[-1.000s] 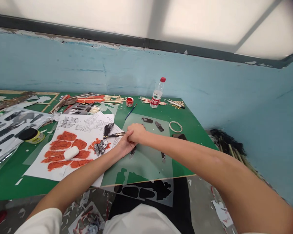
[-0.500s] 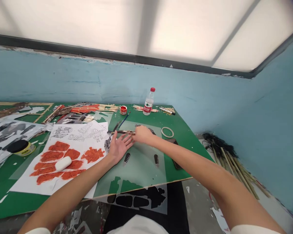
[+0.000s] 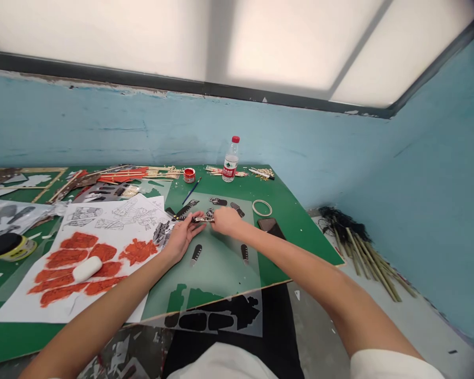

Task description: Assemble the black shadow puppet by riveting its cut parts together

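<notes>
Both hands meet over a frosted translucent plastic sheet (image 3: 221, 263). The left hand (image 3: 180, 238) and right hand (image 3: 226, 221) pinch between them a thin, flat, dark patterned cut-out strip (image 3: 203, 218). Beyond the right hand stand a clear plastic water bottle (image 3: 230, 161) and a small red paint pot (image 3: 188, 175).

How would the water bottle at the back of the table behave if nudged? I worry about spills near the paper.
The water bottle stands tall and narrow, so it probably tips easily. It looks like thin clear plastic, likely light. Its red cap seems on, so a spill looks unlikely.
</notes>
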The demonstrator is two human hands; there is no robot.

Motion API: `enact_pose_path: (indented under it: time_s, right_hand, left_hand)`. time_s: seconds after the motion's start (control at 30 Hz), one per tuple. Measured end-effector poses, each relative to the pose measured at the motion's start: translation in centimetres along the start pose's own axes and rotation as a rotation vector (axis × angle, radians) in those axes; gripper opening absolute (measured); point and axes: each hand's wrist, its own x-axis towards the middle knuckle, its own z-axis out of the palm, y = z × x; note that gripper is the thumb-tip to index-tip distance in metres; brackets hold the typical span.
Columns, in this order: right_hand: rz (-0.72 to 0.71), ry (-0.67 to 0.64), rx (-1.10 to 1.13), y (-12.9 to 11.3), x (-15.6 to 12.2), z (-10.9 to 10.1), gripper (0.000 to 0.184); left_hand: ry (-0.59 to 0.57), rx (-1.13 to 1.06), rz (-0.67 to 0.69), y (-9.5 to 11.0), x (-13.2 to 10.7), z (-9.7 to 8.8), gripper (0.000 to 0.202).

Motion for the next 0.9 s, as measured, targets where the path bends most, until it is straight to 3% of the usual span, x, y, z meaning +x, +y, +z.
enact_pose_path:
  time_s: [0.27,0.6,0.83,0.9]
  right_hand:
    - [-0.003,0.031,0.013,-0.6,0.8,1.0,0.036]
    - [0.028,0.066,0.089,-1.0,-0.5,2.4,0.033]
    - [0.014,0.189,0.177,2.1,-1.8,3.7,0.022]
    - [0.010,0.259,0.326,3.3,-1.5,4.8,0.024]
  left_hand:
    - [0.086,-0.046,0.021,0.3,0.8,-0.6,0.021]
    - [0.132,-0.079,0.104,0.8,0.9,-0.3,0.015]
    - [0.131,-0.085,0.191,1.4,1.3,-0.5,0.018]
    - [0.112,-0.075,0.206,1.5,1.3,-0.6,0.020]
